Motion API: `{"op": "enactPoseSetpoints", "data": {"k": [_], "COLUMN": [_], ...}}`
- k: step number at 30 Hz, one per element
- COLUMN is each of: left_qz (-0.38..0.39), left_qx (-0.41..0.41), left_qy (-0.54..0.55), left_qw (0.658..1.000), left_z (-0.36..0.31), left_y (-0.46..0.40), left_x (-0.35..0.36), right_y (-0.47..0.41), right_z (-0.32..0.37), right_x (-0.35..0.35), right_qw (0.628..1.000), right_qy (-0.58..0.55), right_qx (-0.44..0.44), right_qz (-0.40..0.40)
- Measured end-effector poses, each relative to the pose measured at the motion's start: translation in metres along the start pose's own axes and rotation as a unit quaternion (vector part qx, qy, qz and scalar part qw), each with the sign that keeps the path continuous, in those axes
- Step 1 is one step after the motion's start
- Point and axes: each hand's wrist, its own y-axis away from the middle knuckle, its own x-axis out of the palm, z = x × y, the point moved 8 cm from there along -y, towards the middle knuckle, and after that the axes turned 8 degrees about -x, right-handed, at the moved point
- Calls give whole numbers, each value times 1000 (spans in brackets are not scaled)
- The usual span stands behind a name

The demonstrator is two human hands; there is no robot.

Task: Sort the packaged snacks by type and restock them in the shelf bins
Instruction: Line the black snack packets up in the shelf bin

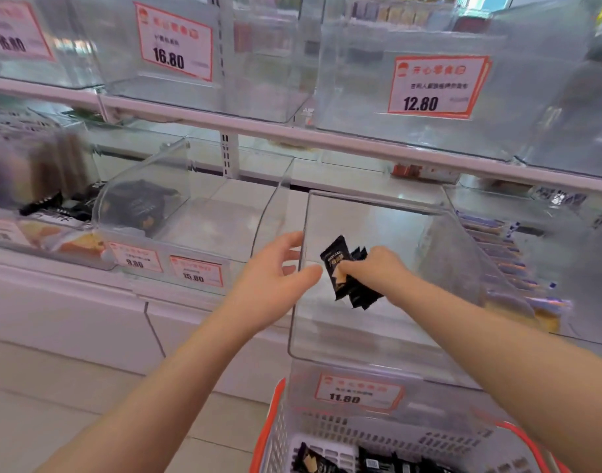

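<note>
My right hand (374, 269) grips a small stack of black snack packets (344, 271) and holds them inside a clear plastic bin (378, 343) on the lower shelf, above its bare floor. My left hand (275, 278) is open, fingers spread, by the left wall of that bin, thumb near the packets. More black packets (330, 462) lie in a white and orange basket (275, 435) below the bin. The neighbouring clear bin (197, 216) to the left holds several dark packets (135, 203) at its back.
The bin at the far left holds black and orange packets (64, 230). To the right a bin holds blue-striped packets (508, 264). The upper shelf (292, 131) carries clear bins with price tags 16.80 and 12.80 (432, 87). A tag reading 11.80 (357, 392) hangs under the bin.
</note>
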Motion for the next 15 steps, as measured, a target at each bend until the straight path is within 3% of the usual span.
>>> {"op": "enactPoseSetpoints", "data": {"k": [4,8,11,13,15], "left_qz": [20,30,15,3,-5], "left_qx": [3,32,38,45,50], "left_qy": [47,34,44,52,63], "left_qw": [999,998,998,998,997], "left_z": [10,8,10,9,9], "left_y": [-7,-9,-10,-9,-9], "left_x": [-1,-3,-5,-5,-5], "right_y": [-33,-44,-36,-22,-12], "right_z": [-3,4,30,46,43], "right_x": [18,35,41,48,57], "right_qw": [996,999,986,946,901], "right_qy": [90,53,80,181,270], "right_qx": [12,-9,-148,-265,-325], "right_qz": [-4,1,12,52,97]}}
